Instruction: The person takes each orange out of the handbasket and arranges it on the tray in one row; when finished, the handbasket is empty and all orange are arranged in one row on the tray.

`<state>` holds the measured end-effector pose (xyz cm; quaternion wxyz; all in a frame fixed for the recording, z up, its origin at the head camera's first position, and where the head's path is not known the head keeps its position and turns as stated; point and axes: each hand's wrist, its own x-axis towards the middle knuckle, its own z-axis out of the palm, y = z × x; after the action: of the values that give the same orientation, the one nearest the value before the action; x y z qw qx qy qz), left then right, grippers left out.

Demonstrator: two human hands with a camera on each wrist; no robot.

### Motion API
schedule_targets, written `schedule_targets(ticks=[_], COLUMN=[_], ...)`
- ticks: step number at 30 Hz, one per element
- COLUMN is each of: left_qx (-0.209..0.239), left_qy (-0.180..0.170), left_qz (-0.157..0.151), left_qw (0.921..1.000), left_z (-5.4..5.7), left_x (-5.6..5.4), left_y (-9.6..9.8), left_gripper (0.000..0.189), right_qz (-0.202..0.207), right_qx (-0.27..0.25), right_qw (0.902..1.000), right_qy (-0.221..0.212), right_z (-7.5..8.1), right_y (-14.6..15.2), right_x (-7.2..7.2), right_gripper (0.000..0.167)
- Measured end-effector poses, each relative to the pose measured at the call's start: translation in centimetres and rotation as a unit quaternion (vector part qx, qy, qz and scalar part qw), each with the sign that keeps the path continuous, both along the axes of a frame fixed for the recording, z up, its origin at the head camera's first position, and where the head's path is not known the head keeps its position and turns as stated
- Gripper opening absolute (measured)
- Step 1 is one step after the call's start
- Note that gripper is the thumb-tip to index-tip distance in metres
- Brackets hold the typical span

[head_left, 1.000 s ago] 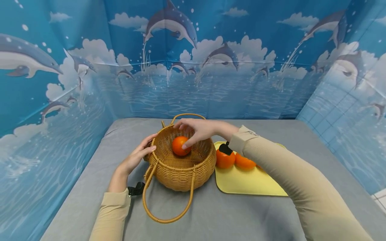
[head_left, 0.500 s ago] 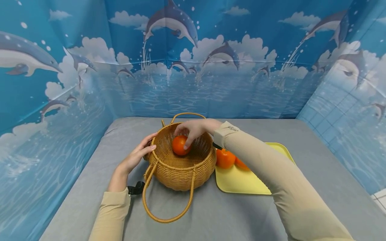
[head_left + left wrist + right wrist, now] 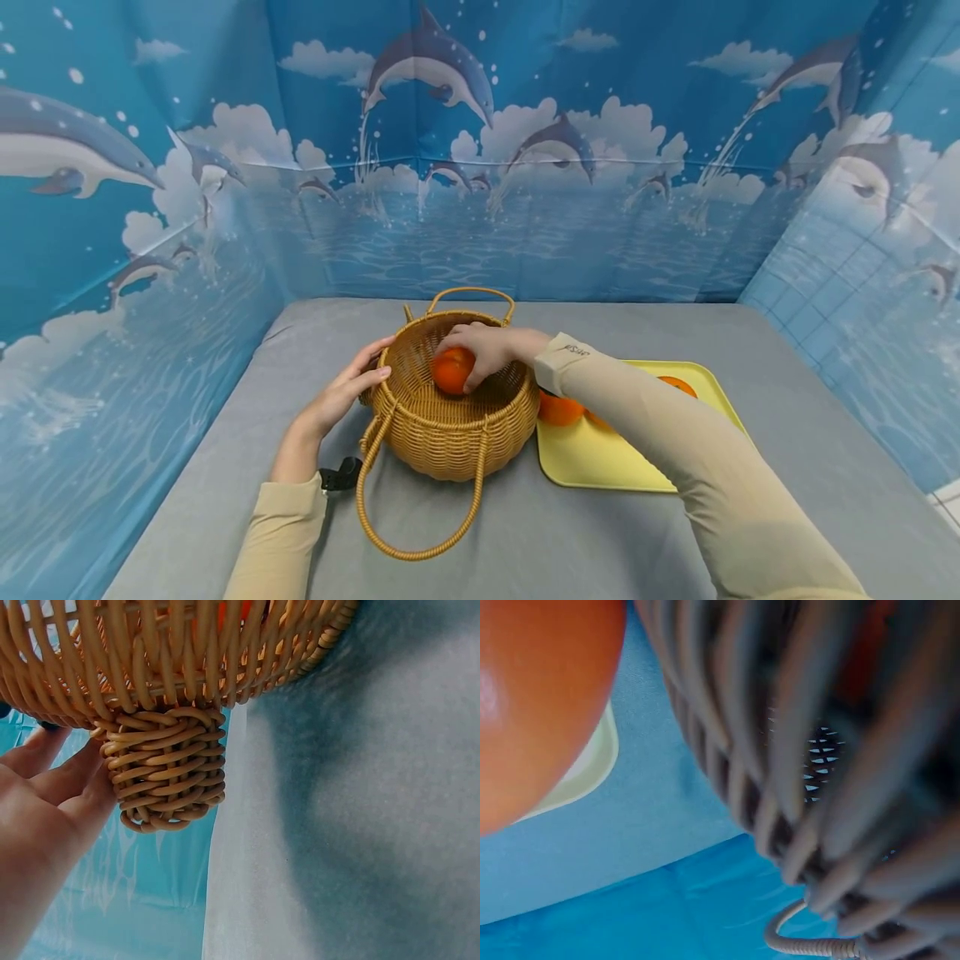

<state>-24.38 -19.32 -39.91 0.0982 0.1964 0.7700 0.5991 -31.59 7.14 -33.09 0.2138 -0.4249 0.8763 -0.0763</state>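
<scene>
A round, glossy orange-red fruit (image 3: 452, 372) is inside the woven wicker basket (image 3: 442, 446). My right hand (image 3: 489, 348) reaches in over the right rim and grips it, thumb on the near side and fingers over the top and far side. My left hand (image 3: 339, 398) rests against the basket's left rim, thumb tip on the edge. In the left wrist view, its extended fingers (image 3: 67, 776) touch the weave beside a stubby wicker spout (image 3: 165, 772). The right wrist view is filled by blurred basket weave (image 3: 780, 750); the right hand is hidden there.
A yellow tray (image 3: 600, 468) stands right of the basket, partly under my right forearm. On it show more orange fruits, one beside the basket (image 3: 561, 410) and one farther back (image 3: 678, 385). A looped basket handle (image 3: 420, 554) hangs toward me on the grey cloth. Dolphin-print curtains surround the table.
My right hand has lowered deeper into the basket and its fingers have closed around the fruit. The right forearm has swung left, uncovering the tray's far right part. The left hand stays put.
</scene>
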Motion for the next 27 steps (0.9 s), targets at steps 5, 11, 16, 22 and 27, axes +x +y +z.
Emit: schedule_targets(ticks=[5,11,16,22,27], left_qx=[0.001,0.002,0.004,0.003,0.006], left_qy=[-0.002,-0.005,-0.006,-0.003,-0.002], left_qz=[0.001,0.001,-0.001,-0.003,-0.005], left_qw=[1.0,1.0,1.0,1.0,1.0], left_z=[0.0,0.0,0.0,0.0,0.0], left_x=[0.0,0.0,-0.1,-0.1,-0.1], left_y=[0.0,0.0,0.0,0.1,0.0], left_gripper=[0.056,0.057,0.056,0.056,0.055], right_qz=[0.019,0.026,0.011,0.02,0.062], right_qx=[-0.011,-0.02,0.002,0.005,-0.037], right_qw=[0.9997,0.9984,0.9975,0.9984,0.9974], right_qy=[0.008,-0.045,-0.07,-0.052,0.005], right_z=[-0.6,-1.4,-1.8,-2.2,-1.8], right_y=[0.0,-0.1,-0.2,-0.3,-0.1], right_x=[0.1,0.1,0.2,0.5,0.8], right_gripper=[0.052,0.049,0.061,0.063,0.062])
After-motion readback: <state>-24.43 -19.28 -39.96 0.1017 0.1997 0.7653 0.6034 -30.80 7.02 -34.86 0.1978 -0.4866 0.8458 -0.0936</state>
